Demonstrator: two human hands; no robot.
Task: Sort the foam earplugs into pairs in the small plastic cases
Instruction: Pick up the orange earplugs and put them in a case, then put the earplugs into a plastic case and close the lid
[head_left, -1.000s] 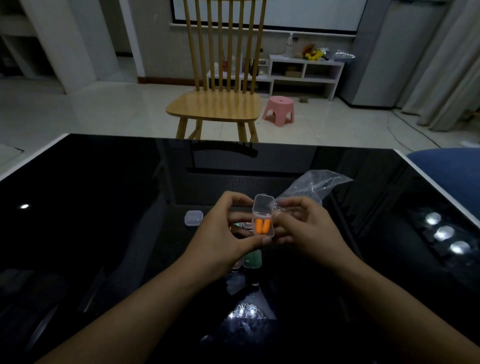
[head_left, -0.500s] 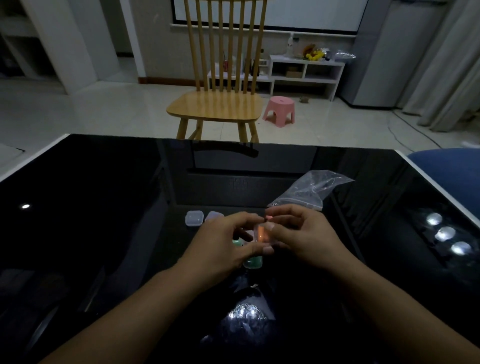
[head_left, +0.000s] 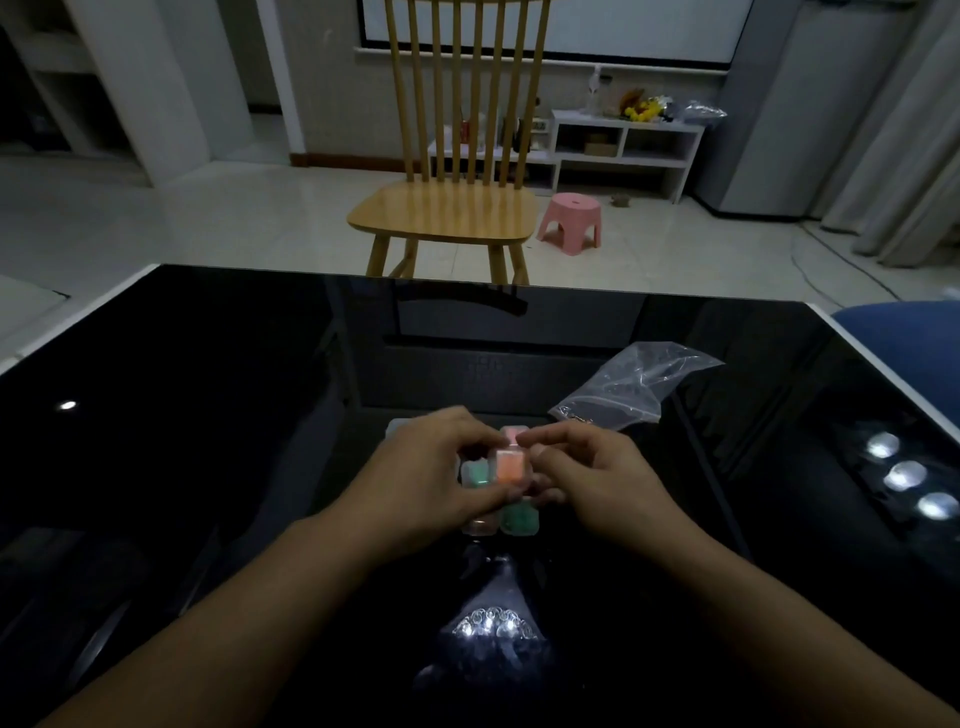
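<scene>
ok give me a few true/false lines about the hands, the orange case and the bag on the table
1. Both hands, left hand and right hand, are at the orange case. True.
2. The clear plastic bag lies left of the hands. False: it lies beyond the right hand, to the right.
3. A green case sits just left of the orange case. True.
4. The table is pale wood. False: it is glossy black.

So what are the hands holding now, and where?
Both hands, left hand and right hand, pinch the orange earplug case by its side edges.
</scene>
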